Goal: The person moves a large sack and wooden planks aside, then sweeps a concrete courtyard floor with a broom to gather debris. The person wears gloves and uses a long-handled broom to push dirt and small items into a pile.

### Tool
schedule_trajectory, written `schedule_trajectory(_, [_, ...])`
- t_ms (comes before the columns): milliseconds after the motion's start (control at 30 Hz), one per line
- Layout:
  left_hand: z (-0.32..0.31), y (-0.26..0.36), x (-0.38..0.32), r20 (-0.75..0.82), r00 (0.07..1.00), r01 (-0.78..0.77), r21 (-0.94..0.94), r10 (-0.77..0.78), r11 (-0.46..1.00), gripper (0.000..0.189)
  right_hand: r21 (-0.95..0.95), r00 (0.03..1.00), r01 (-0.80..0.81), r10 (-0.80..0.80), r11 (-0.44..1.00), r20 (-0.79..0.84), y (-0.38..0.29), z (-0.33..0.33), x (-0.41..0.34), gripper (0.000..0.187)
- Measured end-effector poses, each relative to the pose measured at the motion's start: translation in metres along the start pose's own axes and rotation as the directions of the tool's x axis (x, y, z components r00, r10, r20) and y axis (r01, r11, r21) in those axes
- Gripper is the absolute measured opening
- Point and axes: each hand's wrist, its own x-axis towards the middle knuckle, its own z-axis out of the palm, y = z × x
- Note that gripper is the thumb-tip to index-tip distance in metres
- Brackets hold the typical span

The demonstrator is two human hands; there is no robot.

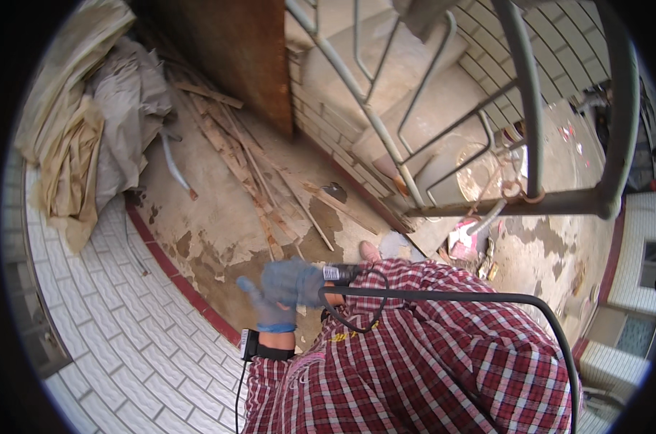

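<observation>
My left hand (270,312) and my right hand (293,282) are close together in front of my body, both in blue-grey work gloves. In the picture the right hand overlaps part of the left, and motion blurs both. One digit of the left glove sticks out to the side. No object shows in either hand, but the palms are hidden. Beyond them, long rough wooden boards (227,146) and a thin wooden strip (306,211) lie on the stained concrete floor (189,255).
Crumpled tarpaulins (127,87) hang at the left over a bent metal pipe (176,165). A white tiled wall (127,314) curves along my left. Ahead stand a rusty brown panel (241,59) and a concrete staircase (415,97) with a metal railing (374,116). A black cable (442,295) crosses my plaid sleeve.
</observation>
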Motion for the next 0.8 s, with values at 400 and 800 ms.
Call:
schedule_trajectory(400, [0.059, -0.095, 0.035, 0.180, 0.983, -0.143, 0.865, -0.032, 0.481, 0.046, -0.228, -0.102, -0.967, 0.993, -0.112, -0.057, 0.151, -0.084, -0.519, 0.030])
schedule_trajectory(800, [0.149, -0.249, 0.040, 0.271, 0.911, -0.157, 0.925, -0.310, 0.347, 0.066, -0.378, 0.715, -0.676, 0.688, 0.633, -0.127, 0.161, -0.053, -0.577, 0.017])
